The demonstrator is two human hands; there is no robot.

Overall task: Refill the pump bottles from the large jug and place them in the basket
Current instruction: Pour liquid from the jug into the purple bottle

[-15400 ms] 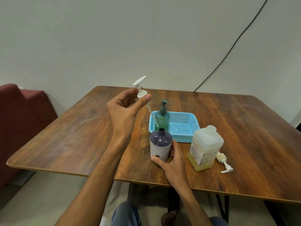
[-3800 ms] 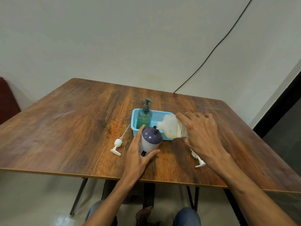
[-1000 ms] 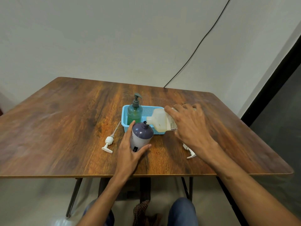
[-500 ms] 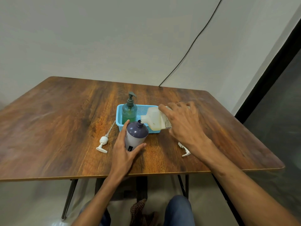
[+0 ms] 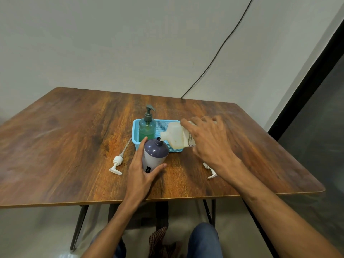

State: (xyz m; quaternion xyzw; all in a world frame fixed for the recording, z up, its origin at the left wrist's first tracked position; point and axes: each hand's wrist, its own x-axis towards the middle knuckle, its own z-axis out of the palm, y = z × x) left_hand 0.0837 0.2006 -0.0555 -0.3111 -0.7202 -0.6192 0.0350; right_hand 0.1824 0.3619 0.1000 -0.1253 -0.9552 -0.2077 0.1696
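Lifted from the table, the jug now tips in the right hand's grip, spout at the purple bottle the left hand clasps, just before the basket; green bottle inside, loose pumps flanking.

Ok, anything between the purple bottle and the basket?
Yes: the tilted jug, held by the right hand, hangs over the basket's near edge just beyond the purple bottle. The green pump bottle stands in the basket's left end.

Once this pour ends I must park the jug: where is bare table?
Bare wood lies right of the basket to the table edge, and left of the loose pump. Behind the basket is free too. Crowded: the front middle, around purple bottle, jug and second pump.
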